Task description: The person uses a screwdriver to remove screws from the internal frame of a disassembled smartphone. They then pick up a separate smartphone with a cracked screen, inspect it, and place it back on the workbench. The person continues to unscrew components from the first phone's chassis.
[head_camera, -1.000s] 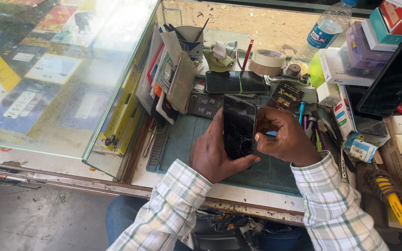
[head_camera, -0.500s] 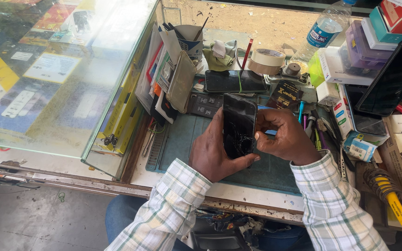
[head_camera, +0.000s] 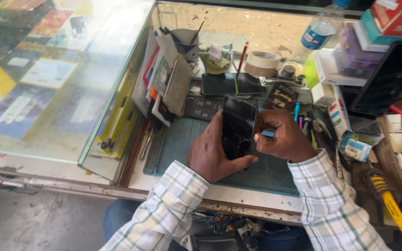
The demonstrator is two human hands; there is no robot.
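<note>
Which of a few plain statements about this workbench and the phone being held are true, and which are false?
1. The left hand holds a phone with a cracked screen. True.
2. The right hand rests flat on the mat. False: it is raised at the phone's right edge, fingers curled.
3. A second phone lies flat behind the held one. True.
4. The roll of tape sits on the floor. False: it stands on the bench near the back.
5. A water bottle stands at the back right. True.
</note>
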